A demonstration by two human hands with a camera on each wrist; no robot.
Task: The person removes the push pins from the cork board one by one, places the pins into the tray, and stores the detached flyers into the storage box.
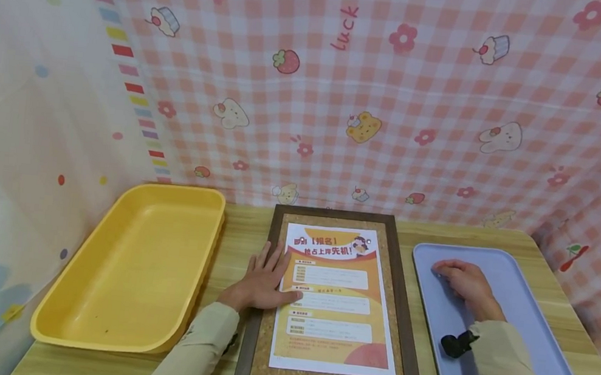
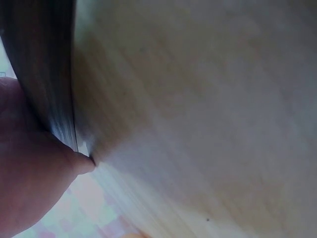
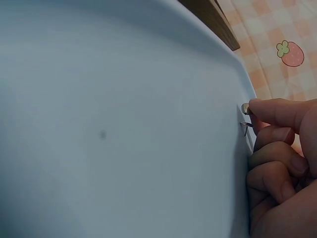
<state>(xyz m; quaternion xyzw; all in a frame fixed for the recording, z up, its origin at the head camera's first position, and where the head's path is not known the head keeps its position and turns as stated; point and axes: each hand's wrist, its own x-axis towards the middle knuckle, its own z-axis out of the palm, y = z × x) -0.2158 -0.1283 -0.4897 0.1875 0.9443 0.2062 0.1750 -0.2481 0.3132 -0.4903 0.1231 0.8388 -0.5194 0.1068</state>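
A printed poster (image 1: 331, 357) lies on a cork board (image 1: 260, 357) with a dark wooden frame (image 1: 408, 321). Two small pale pin heads (image 1: 302, 239) show near the poster's top corners. My left hand (image 1: 264, 281), fingers spread, rests across the frame's left side, its thumb on the poster. Over the blue tray (image 1: 524, 333), my right hand (image 1: 467, 286) has its fingers curled and pinches a small metallic thumbtack (image 3: 245, 108) at its fingertips. Another thumbtack (image 3: 246, 125), its thin point showing, is right below those fingertips in the right wrist view.
A deep yellow bin (image 1: 127, 267) stands left of the board on the wooden table (image 1: 241, 230). Behind the table hangs a pink checked curtain (image 1: 336, 112); a pale printed curtain (image 1: 21, 121) hangs at the left. The blue tray has a raised rim.
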